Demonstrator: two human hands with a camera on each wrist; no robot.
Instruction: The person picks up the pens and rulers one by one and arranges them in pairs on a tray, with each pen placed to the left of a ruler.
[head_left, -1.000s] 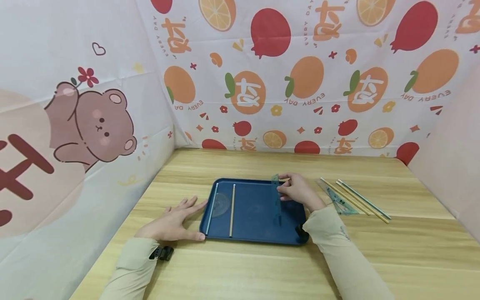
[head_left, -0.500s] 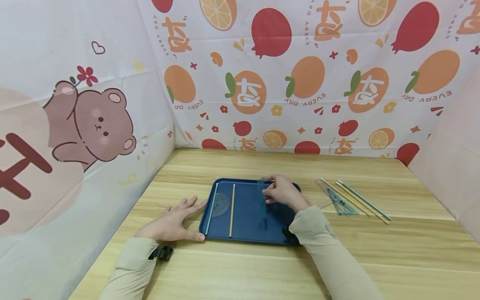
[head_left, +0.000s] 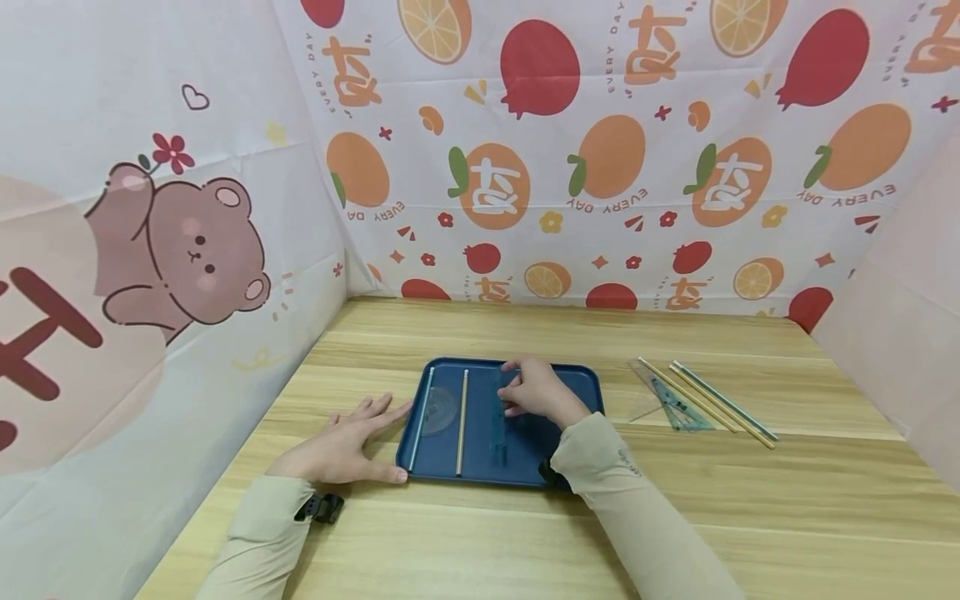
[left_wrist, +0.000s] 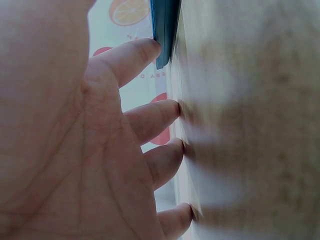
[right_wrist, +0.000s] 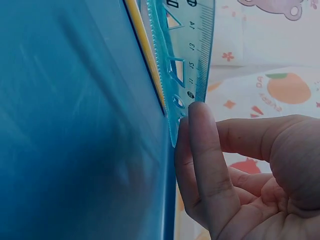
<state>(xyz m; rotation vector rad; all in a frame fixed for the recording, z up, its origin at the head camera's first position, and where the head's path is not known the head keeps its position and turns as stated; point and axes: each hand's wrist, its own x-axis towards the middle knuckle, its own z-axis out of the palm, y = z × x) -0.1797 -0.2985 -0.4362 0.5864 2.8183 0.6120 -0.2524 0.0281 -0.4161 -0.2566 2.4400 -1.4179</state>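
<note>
My right hand [head_left: 542, 392] pinches a translucent teal ruler [head_left: 498, 425] near its far end, over the middle of a blue tray [head_left: 555, 379]. In the right wrist view the ruler [right_wrist: 190, 50] stands on edge between thumb and fingers, close to the tray floor. My left hand [head_left: 337, 446] lies spread at the tray's left side, fingers straight, its index fingertip and thumb touching the rim. Within the tray lie a teal pencil [head_left: 422, 421] at the left, a clear protractor [head_left: 438, 411] beside it, and a gold pencil [head_left: 462, 425], roughly parallel to the ruler.
Right of the tray, two gold pencils [head_left: 686, 393] and a teal pencil [head_left: 727, 402] lie slanted on the wooden table [head_left: 450, 542]. A teal set square [head_left: 681, 410] and a clear set square [head_left: 645, 408] are next to them. Printed cloth [head_left: 555, 167] hangs behind.
My right hand has carried the ruler leftward across the tray, from its right part to the middle, closer to the gold pencil. The left hand has stayed in place.
</note>
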